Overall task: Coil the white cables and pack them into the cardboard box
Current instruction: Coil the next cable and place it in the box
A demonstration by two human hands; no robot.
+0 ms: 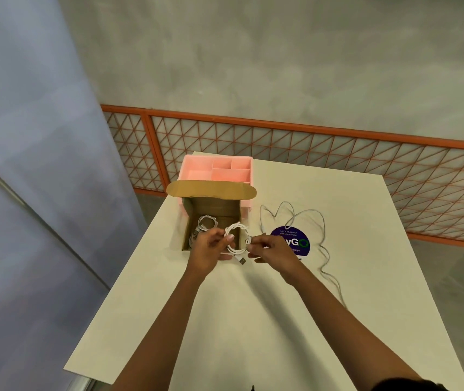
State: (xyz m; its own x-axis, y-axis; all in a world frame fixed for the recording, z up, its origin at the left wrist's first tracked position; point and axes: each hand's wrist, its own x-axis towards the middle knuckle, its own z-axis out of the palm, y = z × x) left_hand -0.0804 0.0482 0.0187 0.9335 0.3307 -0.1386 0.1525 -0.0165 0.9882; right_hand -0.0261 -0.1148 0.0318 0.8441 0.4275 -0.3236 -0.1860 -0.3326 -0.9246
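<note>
At centre frame, a person's left hand [211,245] and right hand [267,246] pinch a coiled white cable [236,238] just above the cardboard box [214,207]. It looks ready to drop in; a loose cable [321,230] waits at right.

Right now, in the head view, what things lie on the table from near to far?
Hands with coiled cable → cardboard box → pink organizer. The loose cable and the round sticker lie to the right, level with the box and hands, so I leave them out of the order.
</note>
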